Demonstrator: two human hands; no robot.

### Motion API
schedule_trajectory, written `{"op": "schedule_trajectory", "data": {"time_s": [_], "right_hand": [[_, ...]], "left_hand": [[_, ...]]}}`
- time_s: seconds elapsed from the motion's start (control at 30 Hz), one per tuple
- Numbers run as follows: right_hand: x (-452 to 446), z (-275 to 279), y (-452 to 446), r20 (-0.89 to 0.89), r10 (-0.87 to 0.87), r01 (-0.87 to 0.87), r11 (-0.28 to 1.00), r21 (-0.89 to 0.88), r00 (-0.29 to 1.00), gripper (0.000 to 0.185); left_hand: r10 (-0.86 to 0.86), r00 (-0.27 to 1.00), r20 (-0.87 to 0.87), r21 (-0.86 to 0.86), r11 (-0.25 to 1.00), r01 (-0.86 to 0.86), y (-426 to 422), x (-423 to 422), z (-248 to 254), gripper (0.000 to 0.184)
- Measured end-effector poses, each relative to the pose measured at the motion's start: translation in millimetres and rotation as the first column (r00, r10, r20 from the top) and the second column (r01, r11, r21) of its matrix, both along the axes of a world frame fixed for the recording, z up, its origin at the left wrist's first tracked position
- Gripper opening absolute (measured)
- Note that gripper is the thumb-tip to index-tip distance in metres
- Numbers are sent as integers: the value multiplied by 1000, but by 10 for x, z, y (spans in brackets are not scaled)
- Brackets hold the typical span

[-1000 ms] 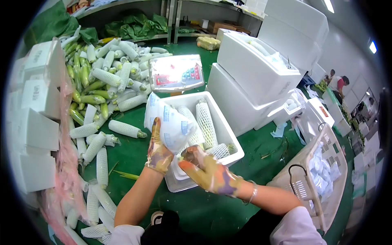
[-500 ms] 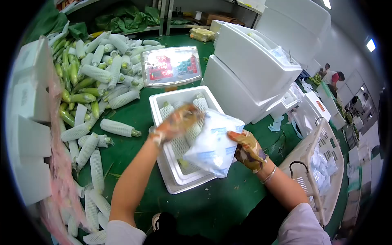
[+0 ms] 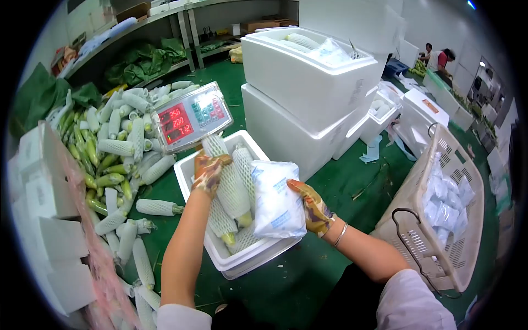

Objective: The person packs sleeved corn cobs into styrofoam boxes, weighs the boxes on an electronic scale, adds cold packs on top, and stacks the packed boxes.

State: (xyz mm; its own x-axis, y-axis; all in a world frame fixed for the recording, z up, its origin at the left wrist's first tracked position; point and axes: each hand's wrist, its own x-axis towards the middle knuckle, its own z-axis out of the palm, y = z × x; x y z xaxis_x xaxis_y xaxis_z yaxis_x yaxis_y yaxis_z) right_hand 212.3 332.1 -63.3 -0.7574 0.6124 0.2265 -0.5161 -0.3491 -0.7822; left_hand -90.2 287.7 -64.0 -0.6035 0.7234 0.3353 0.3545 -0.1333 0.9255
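Observation:
My right hand grips a white ice pack by its right edge, thumb on top, and holds it over the right side of a white foam box. My left hand, in a patterned glove like the right one, is closed around the upper part of a long green vegetable in a white foam net, at the box's far end. Other netted vegetables lie lengthwise in the box, their pale green ends showing. Some of the box's inside is hidden by the ice pack and my left hand.
A scale display with red digits stands beyond the box. Netted and bare green vegetables are heaped at left. Stacked foam boxes rise at right, near a crate holding ice packs. Two people work far right.
My left hand has gone from a blur above the box to gripping a netted vegetable. The ice pack now hangs more upright, uncovering more of the box. The view has shifted.

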Motion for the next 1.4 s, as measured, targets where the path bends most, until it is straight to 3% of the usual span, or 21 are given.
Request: {"op": "schedule_trajectory", "data": {"time_s": [0.07, 0.13, 0.23, 0.3, 0.33, 0.37, 0.47, 0.6, 0.63, 0.67, 0.7, 0.8, 0.87, 0.93, 0.97, 1.0, 1.07, 1.17, 1.23, 1.27, 1.4], "right_hand": [[-11, 103, -27, 49, 46, -37, 987, -158, 998, 69], [-20, 186, -62, 56, 118, -92, 936, -339, 991, 67], [-41, 454, -39, 11, 156, -127, 843, -523, 988, 58], [-54, 483, 2, -12, 121, -110, 851, -514, 993, 50], [-50, 491, 25, -20, 106, -102, 853, -512, 994, 47], [-39, 417, 133, 46, 125, -94, 901, -423, 991, 54], [-3, 465, 109, 99, 14, 3, 985, -175, 995, 58], [-249, 814, 256, 345, 195, -296, 917, 269, 918, 66], [-409, 950, 301, 439, 234, -392, 865, 313, 867, 68], [-605, 1025, 369, 548, 281, -497, 815, 298, 788, 71], [-841, 1000, 492, 675, 282, -619, 714, 327, 682, 69], [-1415, 1132, 368, 914, 249, -932, 253, 258, 321, 65], [-1649, 969, 16, 894, -57, -884, -188, 428, 444, 57], [-1745, 557, -436, 785, -402, -867, -374, 329, 471, 52], [-1597, 513, -536, 699, -330, -762, -425, 490, 634, 44], [-1502, 378, -558, 585, -300, -655, -272, 705, 754, 45], [-1358, 275, -472, 206, -404, -331, -270, 904, 891, 48], [-1358, 390, -479, 377, -278, -442, -229, 867, 884, 55], [-1266, 467, -619, 215, -368, -327, -275, 904, 905, 56], [-1242, 488, -688, 120, -403, -261, -318, 911, 908, 56], [-789, 768, -1523, 506, -610, -641, -5, 768, 610, 46]], "left_hand": [[-7, 989, -150, 276, 960, 48, -183, 202, 325, 66], [154, 801, -579, 184, 981, -56, -344, 518, 608, 70], [-359, 782, -510, -120, 930, 348, -399, 432, -153, 64], [-562, 722, -403, -551, 779, 299, -562, 616, -191, 64], [-628, 578, -521, -705, 698, 123, -744, 730, 77, 67], [-705, 404, -582, -792, 604, -88, -861, 780, 229, 70], [-827, 388, -407, -896, 443, 4, -854, 702, 220, 77], [-799, 330, -503, -825, 557, 91, -920, 627, 110, 75], [-846, 441, -301, -858, 442, 262, -938, 494, 341, 59], [-834, 536, 132, -578, 375, 725, -969, 219, 399, 56], [-654, 747, 115, -548, 586, 597, -1233, 55, 524, 31], [-213, 894, 393, 73, 977, 201, -1656, -15, 560, 36], [-100, 891, 443, 29, 995, 97, -1977, -279, 448, 38], [4, 915, 404, -27, 1000, 7, -2169, -288, 383, 38], [49, 917, 396, -77, 997, -20, -2236, -271, 334, 36], [93, 917, 387, -125, 991, -48, -2291, -247, 266, 34], [104, 922, 372, -152, 987, -50, -2349, -201, 83, 33], [34, 917, 397, -191, 981, 46, -2289, -131, -299, 31], [-154, 840, 521, 130, 986, 100, -2321, 6, -628, 28], [-93, 774, 626, 38, 995, 89, -2412, 32, -766, 29], [45, 708, 705, -134, 988, 70, -2641, 386, -1415, 24]]}}
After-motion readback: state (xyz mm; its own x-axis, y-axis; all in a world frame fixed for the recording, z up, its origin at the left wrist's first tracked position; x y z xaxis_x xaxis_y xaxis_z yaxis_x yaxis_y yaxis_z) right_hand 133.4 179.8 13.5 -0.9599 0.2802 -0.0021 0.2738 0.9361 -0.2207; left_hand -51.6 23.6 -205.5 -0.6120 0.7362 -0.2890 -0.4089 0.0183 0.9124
